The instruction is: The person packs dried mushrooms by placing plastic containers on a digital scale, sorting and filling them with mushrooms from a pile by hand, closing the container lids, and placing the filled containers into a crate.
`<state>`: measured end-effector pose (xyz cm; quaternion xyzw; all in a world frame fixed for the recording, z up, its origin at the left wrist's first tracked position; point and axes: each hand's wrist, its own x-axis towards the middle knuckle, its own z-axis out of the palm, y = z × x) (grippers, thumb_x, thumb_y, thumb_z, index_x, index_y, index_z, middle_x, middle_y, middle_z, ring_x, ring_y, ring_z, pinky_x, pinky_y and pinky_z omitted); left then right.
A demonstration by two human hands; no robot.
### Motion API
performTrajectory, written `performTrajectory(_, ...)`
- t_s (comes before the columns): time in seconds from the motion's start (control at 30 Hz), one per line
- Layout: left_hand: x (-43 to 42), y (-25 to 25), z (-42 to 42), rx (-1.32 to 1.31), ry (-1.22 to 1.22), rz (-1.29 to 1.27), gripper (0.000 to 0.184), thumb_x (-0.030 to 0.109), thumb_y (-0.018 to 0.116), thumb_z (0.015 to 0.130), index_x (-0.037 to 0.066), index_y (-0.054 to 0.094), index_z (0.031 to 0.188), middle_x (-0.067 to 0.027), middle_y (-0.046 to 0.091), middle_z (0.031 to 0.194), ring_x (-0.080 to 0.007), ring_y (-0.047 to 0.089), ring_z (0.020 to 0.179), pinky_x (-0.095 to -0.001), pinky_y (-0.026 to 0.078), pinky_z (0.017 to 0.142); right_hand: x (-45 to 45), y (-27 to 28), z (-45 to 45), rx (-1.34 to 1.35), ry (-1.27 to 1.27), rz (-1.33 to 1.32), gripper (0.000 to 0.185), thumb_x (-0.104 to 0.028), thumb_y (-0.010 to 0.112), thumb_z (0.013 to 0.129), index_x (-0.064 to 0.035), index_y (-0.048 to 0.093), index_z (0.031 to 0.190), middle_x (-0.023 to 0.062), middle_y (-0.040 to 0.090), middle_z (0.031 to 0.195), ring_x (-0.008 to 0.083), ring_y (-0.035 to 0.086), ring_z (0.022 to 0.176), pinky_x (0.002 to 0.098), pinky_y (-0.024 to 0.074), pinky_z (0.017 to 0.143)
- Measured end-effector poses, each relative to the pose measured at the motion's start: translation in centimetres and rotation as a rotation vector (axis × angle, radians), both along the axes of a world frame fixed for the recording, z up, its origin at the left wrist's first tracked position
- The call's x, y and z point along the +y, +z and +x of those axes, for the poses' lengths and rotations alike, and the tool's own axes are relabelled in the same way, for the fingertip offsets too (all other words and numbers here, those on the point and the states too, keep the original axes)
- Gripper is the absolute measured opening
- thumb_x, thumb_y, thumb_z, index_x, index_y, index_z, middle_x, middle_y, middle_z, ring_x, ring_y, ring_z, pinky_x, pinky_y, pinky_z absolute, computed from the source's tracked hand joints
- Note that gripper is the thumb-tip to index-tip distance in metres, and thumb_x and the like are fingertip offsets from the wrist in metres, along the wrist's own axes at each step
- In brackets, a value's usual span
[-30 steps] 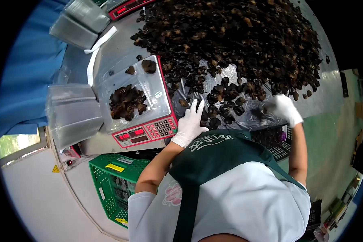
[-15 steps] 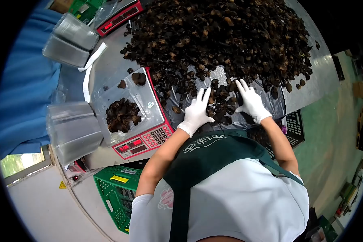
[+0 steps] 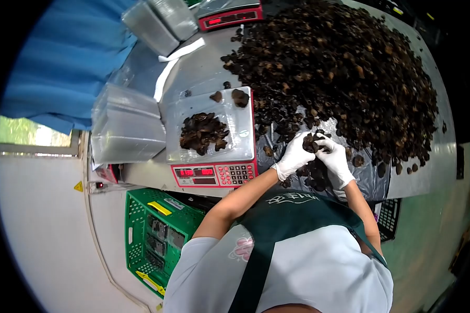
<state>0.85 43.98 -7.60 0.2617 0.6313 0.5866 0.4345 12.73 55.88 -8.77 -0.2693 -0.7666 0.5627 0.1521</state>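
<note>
In white gloves, my hands are close together at the near edge of a large pile of dark wood ear mushrooms. My left hand and my right hand are both closed on a few wood ear mushrooms between their fingertips. More loose pieces lie just beneath my wrists on black plastic sheeting. Left of my hands stands a red-framed digital scale with a small heap of wood ears and two separate pieces on its pan.
Stacks of clear plastic packaging stand left of the scale, with another stack farther back. A second red scale sits at the back. Below the table's left side is a green crate holding packed trays; a black crate is at the right.
My spread hands have come together and closed on some wood ears. The view has turned, so the scale and pile appear farther right and more of the green crate shows.
</note>
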Motion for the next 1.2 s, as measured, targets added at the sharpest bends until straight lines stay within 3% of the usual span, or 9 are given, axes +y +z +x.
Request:
performTrajectory(0.03,0.0,1.0,-0.1,0.355,0.073,-0.019,0.051,0.001,0.067,0.065,0.004,0.057,0.115,-0.0112,0.059,0.106,-0.0249,0.06,0.098,-0.0323,0.049,0.085,-0.1,1.1,-0.6,-0.011,0.009,0.011,0.017,-0.001,0.067,0.078,-0.0003,0.069,0.095,0.0083,0.064,0.121,0.0034,0.057,0.068,0.0189,0.0488,0.062)
performTrajectory(0.37,-7.5,10.7,-7.4,0.851,0.319,0.024,0.056,0.008,0.071,0.067,0.005,0.055,0.121,-0.0125,0.057,0.113,-0.0251,0.059,0.105,-0.0341,0.048,0.092,-4.8,10.2,-11.3,0.265,0.26,0.199,0.019,-0.002,0.069,0.077,-0.0036,0.07,0.096,0.0124,0.064,0.121,0.0099,0.066,0.068,0.0226,0.0535,0.064)
performTrajectory(0.57,-15.6,13.1,-12.2,0.899,0.45,-0.22,0.059,0.014,0.075,0.066,0.007,0.056,0.122,-0.0115,0.059,0.116,-0.0256,0.06,0.107,-0.0341,0.048,0.092,-11.1,11.0,-19.1,0.494,0.479,0.279,0.022,-0.003,0.066,0.075,-0.0039,0.068,0.097,0.0161,0.064,0.115,0.0295,0.068,0.084,0.034,0.0543,0.074)
performTrajectory(0.6,-16.7,13.0,-12.7,0.962,0.446,-0.33,0.063,0.017,0.077,0.066,0.009,0.055,0.124,-0.0125,0.056,0.121,-0.0284,0.059,0.109,-0.0349,0.048,0.092,-11.5,10.6,-20.0,0.487,0.55,0.334,0.023,-0.005,0.068,0.078,-0.004,0.068,0.101,0.0149,0.065,0.115,0.0218,0.069,0.075,0.0279,0.0551,0.07)
performTrajectory(0.77,-19.1,12.5,-13.1,1.174,0.285,-0.871,0.092,0.032,0.083,0.061,0.022,0.04,0.141,-0.0125,0.037,0.147,-0.0325,0.056,0.113,-0.038,0.052,0.087,-11.0,9.8,-21.0,0.376,0.633,0.507,0.033,-0.003,0.065,0.078,-0.0047,0.065,0.111,0.0156,0.065,0.113,0.0332,0.064,0.097,0.0346,0.0519,0.086)
performTrajectory(0.93,-20.4,14.3,-13.5,1.147,0.243,-0.616,0.09,0.03,0.082,0.062,0.026,0.041,0.142,-0.0095,0.033,0.151,-0.0275,0.064,0.097,-0.0357,0.053,0.085,-6.5,11.0,-17.5,0.376,0.369,0.426,0.028,-0.008,0.066,0.08,-0.0065,0.066,0.108,0.0136,0.067,0.108,0.027,0.068,0.094,0.0316,0.0545,0.081)
performTrajectory(0.97,-20.6,15.5,-13.2,0.855,0.345,-0.543,0.075,0.026,0.081,0.065,0.023,0.053,0.135,-0.0085,0.041,0.147,-0.0171,0.064,0.083,-0.03,0.053,0.078,-5.2,11.0,-16.6,0.312,0.325,0.448,0.03,-0.01,0.067,0.079,-0.0084,0.066,0.109,0.0132,0.067,0.109,0.0268,0.068,0.093,0.0314,0.0547,0.08)
performTrajectory(1.07,-22.7,15.5,-14.7,0.886,0.577,-0.348,0.044,0.018,0.077,0.075,0.019,0.068,0.117,-0.0067,0.06,0.13,-0.0038,0.049,0.062,-0.0208,0.048,0.064,-1.1,10.8,-14.6,-0.158,0.318,0.595,0.042,-0.018,0.072,0.077,-0.0125,0.064,0.118,0.0118,0.062,0.121,0.0247,0.068,0.084,0.0325,0.0546,0.075)
performTrajectory(1.2,-26.0,14.0,-17.3,0.577,0.884,-0.296,0.032,0.013,0.07,0.084,0.009,0.068,0.116,-0.0015,0.068,0.092,-0.0021,0.048,0.061,-0.0175,0.042,0.056,0.4,9.2,-14.9,-0.248,0.287,0.676,0.053,-0.02,0.072,0.078,-0.0133,0.057,0.128,0.01,0.045,0.143,0.0234,0.066,0.084,0.034,0.0544,0.076)
